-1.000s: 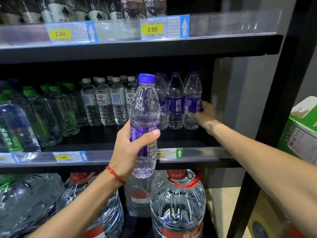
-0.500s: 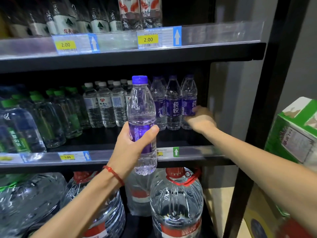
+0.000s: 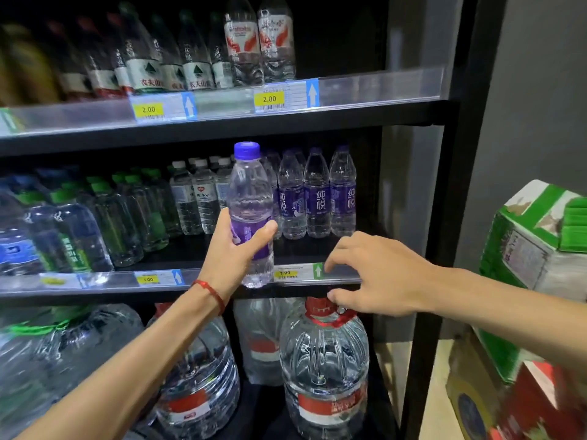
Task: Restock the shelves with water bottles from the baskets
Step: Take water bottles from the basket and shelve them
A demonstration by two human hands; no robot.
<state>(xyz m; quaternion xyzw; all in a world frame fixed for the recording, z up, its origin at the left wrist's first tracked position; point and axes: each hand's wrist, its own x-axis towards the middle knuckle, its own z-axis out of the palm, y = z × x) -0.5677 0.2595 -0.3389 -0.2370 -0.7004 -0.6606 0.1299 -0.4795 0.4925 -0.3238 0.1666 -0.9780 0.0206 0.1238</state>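
Observation:
My left hand (image 3: 236,252) grips a clear water bottle (image 3: 249,198) with a purple label and blue cap, upright in front of the middle shelf (image 3: 95,279). A row of matching purple-label bottles (image 3: 317,198) stands on that shelf just right of it. My right hand (image 3: 378,274) hovers in front of the shelf's front edge, fingers loosely spread and holding nothing, below the rightmost purple-label bottle.
White-cap bottles (image 3: 197,198) and green-cap bottles (image 3: 104,217) fill the middle shelf's left. Large jugs (image 3: 324,363) with red handles stand on the bottom shelf. More bottles (image 3: 254,42) line the top shelf. The black shelf frame (image 3: 444,217) and green-and-white cartons (image 3: 536,265) stand at the right.
My right hand has come back out of the middle shelf, away from the rightmost purple-label bottle, to the shelf's front edge. The left hand still holds its bottle.

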